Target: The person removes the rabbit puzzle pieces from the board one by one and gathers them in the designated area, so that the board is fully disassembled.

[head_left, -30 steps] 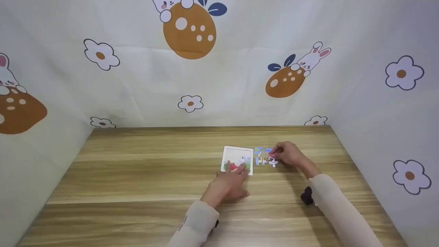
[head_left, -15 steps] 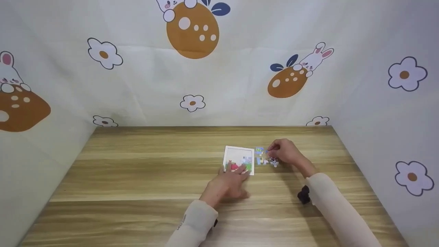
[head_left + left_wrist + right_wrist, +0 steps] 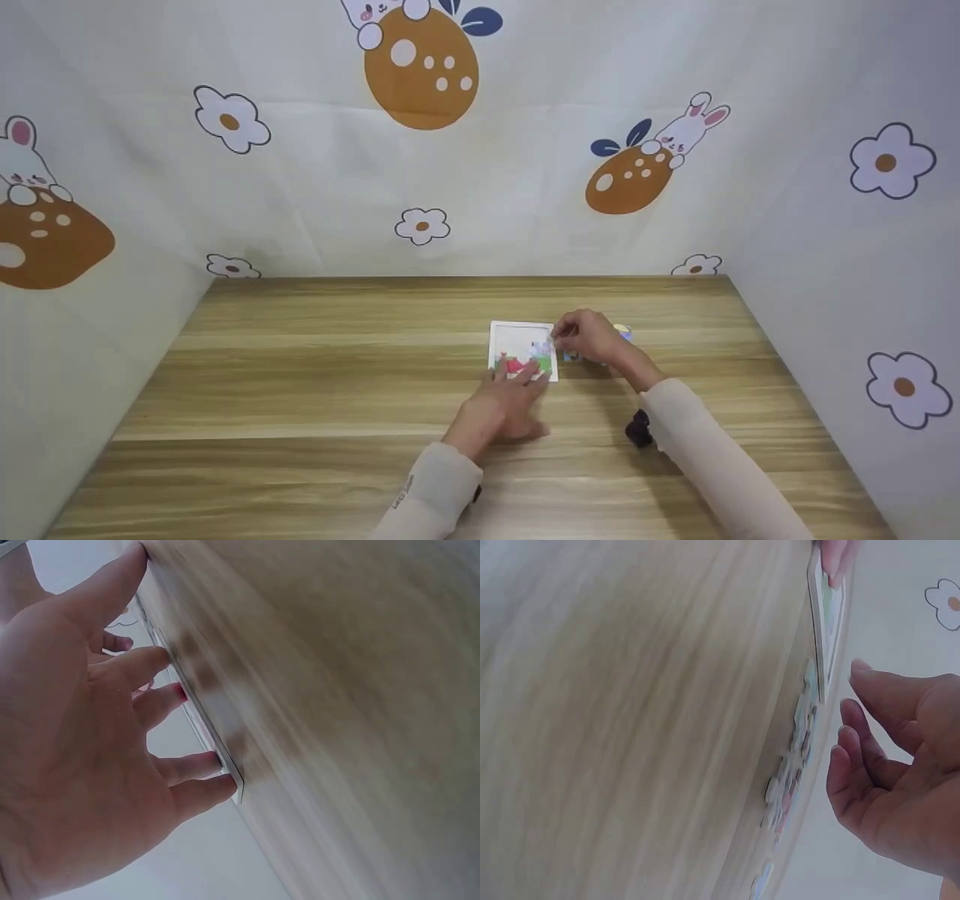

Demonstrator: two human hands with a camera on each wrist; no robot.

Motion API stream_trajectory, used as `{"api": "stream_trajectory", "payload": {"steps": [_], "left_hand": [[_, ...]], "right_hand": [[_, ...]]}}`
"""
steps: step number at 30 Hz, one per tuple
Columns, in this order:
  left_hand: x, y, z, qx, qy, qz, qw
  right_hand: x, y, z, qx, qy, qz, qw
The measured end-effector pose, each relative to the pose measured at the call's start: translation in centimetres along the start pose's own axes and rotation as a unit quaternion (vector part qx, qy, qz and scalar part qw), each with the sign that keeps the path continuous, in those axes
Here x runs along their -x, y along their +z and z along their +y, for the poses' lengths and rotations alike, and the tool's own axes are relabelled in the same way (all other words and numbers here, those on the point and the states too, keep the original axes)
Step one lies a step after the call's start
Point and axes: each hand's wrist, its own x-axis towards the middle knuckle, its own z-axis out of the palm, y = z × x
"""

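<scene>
A square white puzzle tray (image 3: 513,325) lies on the table, partly filled along its near and right sides with jigsaw pieces showing red, green and pale purple. My left hand (image 3: 501,409) spreads its fingers over the tray's near edge, fingertips resting on it; in the left wrist view, fingertips (image 3: 204,765) line the rim. My right hand (image 3: 591,336) is at the tray's right edge, thumb and fingers bent together around a small pale jigsaw piece (image 3: 551,340), barely visible. Loose jigsaw pieces (image 3: 784,795) lie beneath the right hand, mostly hidden in the head view.
One blue and yellow piece (image 3: 623,330) shows behind the right hand. The wooden table (image 3: 315,352) runs back to a pale patterned cloth (image 3: 315,172) with side walls. A black wrist device (image 3: 640,429) hangs under the right sleeve.
My right hand has moved left from the loose pieces to the tray's right edge, now covering most of the pieces. The left hand has stayed on the tray's near edge.
</scene>
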Motion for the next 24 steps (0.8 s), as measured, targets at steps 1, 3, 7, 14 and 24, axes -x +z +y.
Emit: {"api": "stream_trajectory", "payload": {"steps": [1, 3, 7, 14, 24], "left_hand": [[0.0, 0.0, 0.0, -0.001, 0.001, 0.000, 1.0000], [0.0, 0.0, 0.0, -0.001, 0.002, 0.001, 1.0000], [0.1, 0.1, 0.0, 0.003, 0.004, 0.000, 1.0000], [0.1, 0.0, 0.0, 0.003, 0.002, 0.001, 1.0000], [0.1, 0.0, 0.0, 0.001, 0.000, 0.000, 1.0000]], "right_hand": [[-0.1, 0.1, -0.1, 0.005, -0.003, -0.001, 1.0000], [-0.2, 0.4, -0.2, 0.014, -0.011, -0.004, 0.9998], [-0.4, 0.9, -0.3, 0.028, -0.021, -0.008, 0.9994], [-0.5, 1.2, -0.5, 0.035, -0.016, -0.016, 0.9991], [-0.5, 1.4, -0.4, 0.023, -0.020, -0.015, 0.9994]]}}
